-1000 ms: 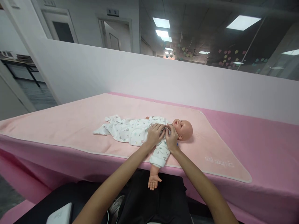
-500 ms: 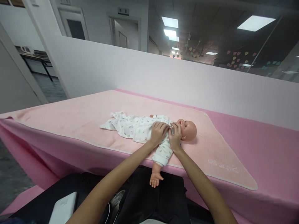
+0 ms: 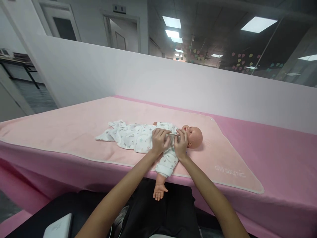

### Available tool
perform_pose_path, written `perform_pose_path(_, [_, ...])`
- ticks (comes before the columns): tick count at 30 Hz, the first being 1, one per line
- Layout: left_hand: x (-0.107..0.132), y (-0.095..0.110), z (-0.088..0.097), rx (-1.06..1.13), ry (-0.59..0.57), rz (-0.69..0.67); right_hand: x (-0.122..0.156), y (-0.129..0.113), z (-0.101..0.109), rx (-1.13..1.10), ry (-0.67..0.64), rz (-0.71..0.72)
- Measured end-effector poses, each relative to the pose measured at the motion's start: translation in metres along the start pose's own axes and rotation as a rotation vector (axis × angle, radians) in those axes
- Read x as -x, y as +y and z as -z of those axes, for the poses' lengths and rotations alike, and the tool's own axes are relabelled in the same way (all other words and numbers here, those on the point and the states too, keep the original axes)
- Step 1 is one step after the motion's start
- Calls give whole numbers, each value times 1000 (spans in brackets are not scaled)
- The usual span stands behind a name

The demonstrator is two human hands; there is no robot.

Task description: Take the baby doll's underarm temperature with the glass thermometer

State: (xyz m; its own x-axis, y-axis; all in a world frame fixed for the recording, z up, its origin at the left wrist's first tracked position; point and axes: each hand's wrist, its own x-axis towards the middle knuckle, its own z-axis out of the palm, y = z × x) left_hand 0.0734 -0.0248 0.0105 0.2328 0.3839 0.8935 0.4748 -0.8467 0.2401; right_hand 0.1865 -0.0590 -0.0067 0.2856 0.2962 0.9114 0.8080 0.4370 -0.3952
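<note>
A baby doll [image 3: 195, 137] lies on its back with its head to the right, dressed in a white printed baby gown [image 3: 128, 135]. Over the chest, just below the chin, my left hand [image 3: 159, 140] pinches one end of a thin white tie string [image 3: 173, 134]. My right hand [image 3: 181, 142] grips the string close to the doll's neck, fingers closed. Between the two hands the string runs short and fairly straight. One doll arm [image 3: 160, 188] sticks out of its sleeve over the near edge. My fingers hide part of the neckline.
The doll rests on a peach mat [image 3: 81, 125] over a pink tablecloth [image 3: 279, 148]. A low white partition [image 3: 173, 82] stands behind the table. Below the near edge at the left, a white device [image 3: 58, 226] lies on a black surface.
My hands have drawn slightly apart, and the white string now shows between them. The whole view has shifted a little, so the doll appears further left.
</note>
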Motion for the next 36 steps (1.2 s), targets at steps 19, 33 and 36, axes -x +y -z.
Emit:
perform_pose_path(19, [-1,-10,1,-168,5,203,2,0,3,-34,-69,-2])
perform_pose_path(33, [-3,-8,2,-230,-27,223,2,1,3,-44,-89,1])
perform_pose_path(36, [-3,-8,3,-215,-48,230,2,2,3,-25,-94,12])
